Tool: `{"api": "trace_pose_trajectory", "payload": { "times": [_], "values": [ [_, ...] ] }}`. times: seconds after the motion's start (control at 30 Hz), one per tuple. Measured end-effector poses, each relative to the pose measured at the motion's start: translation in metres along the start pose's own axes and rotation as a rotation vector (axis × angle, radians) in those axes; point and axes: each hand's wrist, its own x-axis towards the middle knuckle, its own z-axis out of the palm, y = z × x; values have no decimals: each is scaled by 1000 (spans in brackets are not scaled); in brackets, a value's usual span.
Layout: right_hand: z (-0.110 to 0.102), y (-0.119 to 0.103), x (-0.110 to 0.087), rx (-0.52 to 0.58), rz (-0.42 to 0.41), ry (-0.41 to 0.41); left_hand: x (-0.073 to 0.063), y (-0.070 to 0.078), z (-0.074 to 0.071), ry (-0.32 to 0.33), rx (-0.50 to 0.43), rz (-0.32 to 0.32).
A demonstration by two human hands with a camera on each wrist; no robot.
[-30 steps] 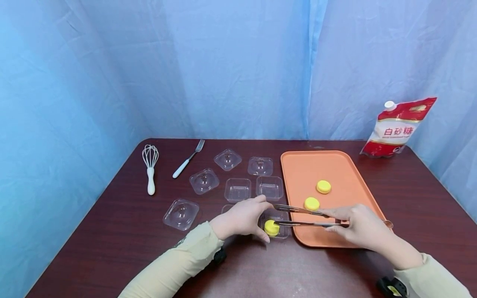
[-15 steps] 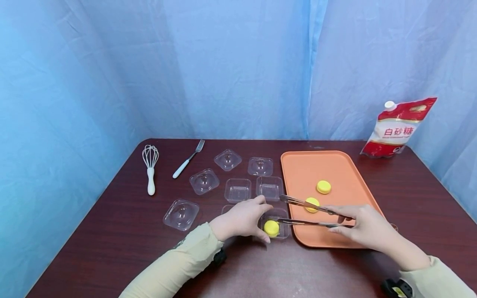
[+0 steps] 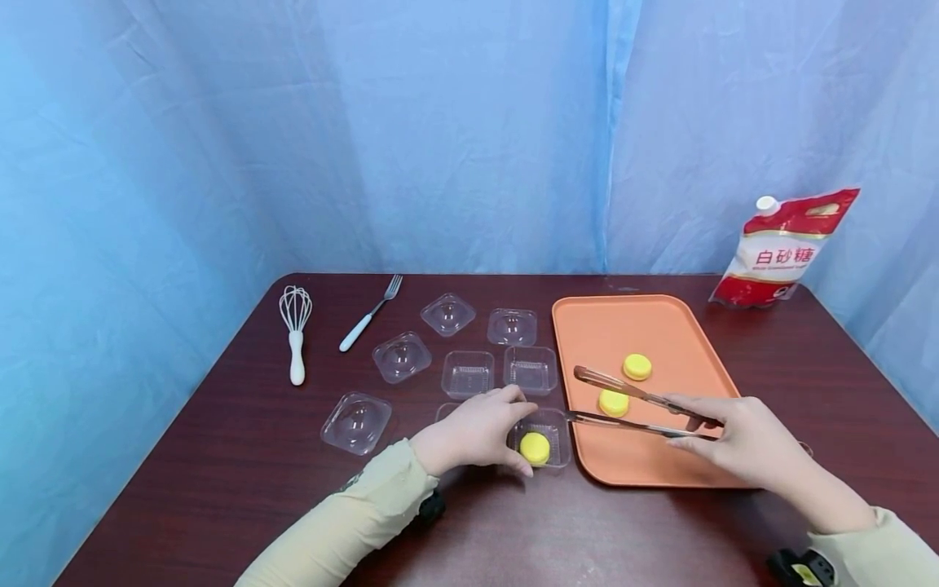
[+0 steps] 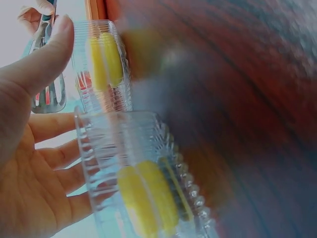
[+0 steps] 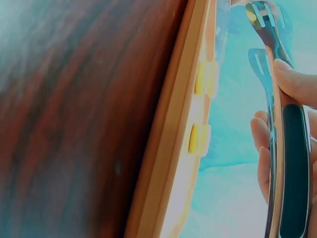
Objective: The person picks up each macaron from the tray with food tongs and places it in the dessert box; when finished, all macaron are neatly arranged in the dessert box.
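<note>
My left hand [image 3: 480,432] spans the near edge of a clear plastic box [image 3: 559,440], thumb at the front, fingers at the back. One yellow macaron [image 3: 535,448] lies in that box. In the left wrist view a nearer clear box [image 4: 106,144] holds another macaron [image 4: 148,198]; the hand mostly covers that box in the head view. My right hand [image 3: 748,440] grips metal tongs [image 3: 623,391] by their dark handles. Their arms are spread, nothing between the tips, over the orange tray [image 3: 616,326]. Two macarons, a front one [image 3: 613,403] and a back one [image 3: 637,367], lie on the tray.
Two clear boxes, left [image 3: 468,375] and right [image 3: 531,371], stand behind my left hand. Several domed clear lids [image 3: 357,422] lie further left and back. A whisk [image 3: 297,342] and a fork [image 3: 370,315] lie at the left. A sugar pouch [image 3: 781,253] stands at the back right.
The tongs have let go of the macaron in the box. My right hand has drawn them right, over the tray, and their arms have spread. My left hand has stayed put.
</note>
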Motion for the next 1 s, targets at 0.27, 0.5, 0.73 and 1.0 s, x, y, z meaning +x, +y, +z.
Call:
{"api": "trace_pose_trajectory", "payload": {
  "times": [0.27, 0.5, 0.73, 1.0],
  "values": [
    [-7, 11, -1, -20, 91, -2, -2, -2, -7, 28, -16, -14],
    [-8, 17, -4, -52, 140, -61, -7, -8, -15, 87, -19, -7],
    [-8, 21, -7, -67, 170, -116, -12, -19, -23, 154, -51, -27],
    [-8, 22, -9, -70, 224, -206, -19, -36, -29, 264, -51, -23]
  ]
}}
